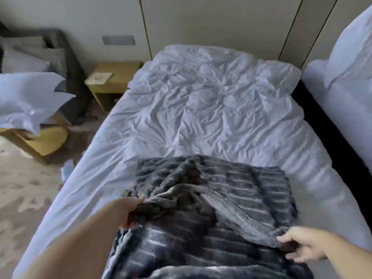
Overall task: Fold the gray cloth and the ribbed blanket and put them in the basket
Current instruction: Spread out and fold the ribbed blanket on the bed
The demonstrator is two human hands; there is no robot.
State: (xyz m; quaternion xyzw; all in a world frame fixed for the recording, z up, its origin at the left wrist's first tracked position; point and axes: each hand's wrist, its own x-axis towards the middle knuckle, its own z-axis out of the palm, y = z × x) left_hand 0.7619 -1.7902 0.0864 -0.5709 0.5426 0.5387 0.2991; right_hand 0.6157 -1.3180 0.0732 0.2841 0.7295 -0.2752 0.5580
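The ribbed blanket (211,208), dark gray with paler stripes, lies rumpled across the lower centre of the frame on the near end of the bed (201,109). Its upper part is bunched and partly turned over, showing a smoother gray underside near the middle. The lower part runs out of the bottom edge of the frame.

The left hand (128,210), at lower centre-left, is closed around a gathered bunch of the blanket's left edge. The right hand (302,246), at lower right, pinches the blanket's right edge between thumb and fingers, the remaining fingers loosely spread.

The bed is covered by a wrinkled white duvet and fills the centre of the frame. A white pillow (342,63) stands against the right edge. At upper left, a wooden bedside table (114,77) carries a flat book or card (99,77). A second white pillow (30,97) rests at the left edge. The picture is slightly blurred.
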